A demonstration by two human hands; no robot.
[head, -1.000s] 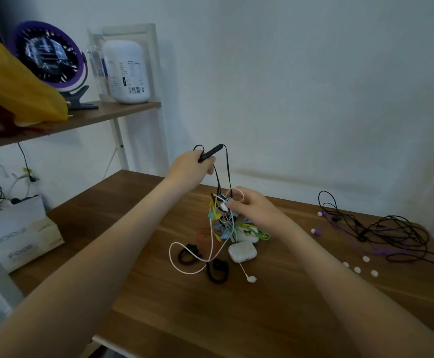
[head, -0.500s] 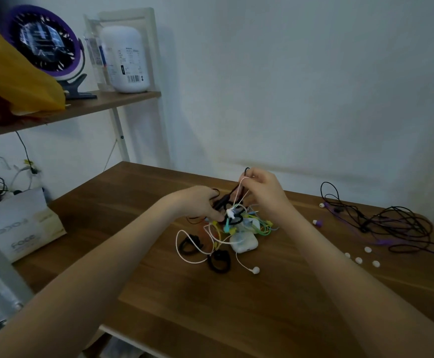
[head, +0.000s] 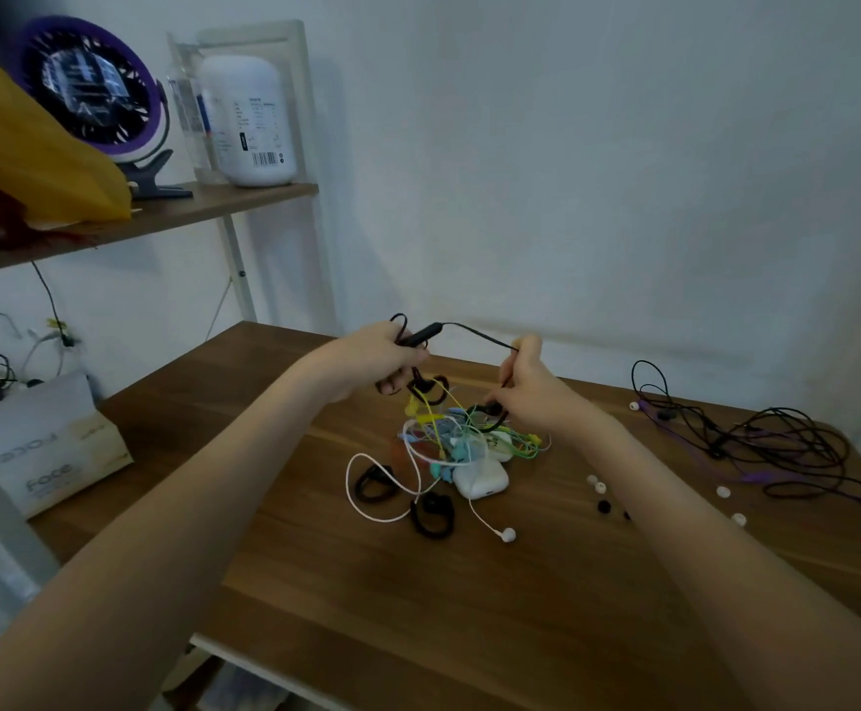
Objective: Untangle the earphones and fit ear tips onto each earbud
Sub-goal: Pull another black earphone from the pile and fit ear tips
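Left hand grips the black earphone cable's inline remote; right hand pinches that cable (stretched taut) above the tangled earphones mid-tabletop.

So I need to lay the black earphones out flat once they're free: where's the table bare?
Bare: the near strip of table this side of the white earbud; the far-left corner beside the left hand. Crowded: the coloured tangle at centre, ear tips and dark cords at right.
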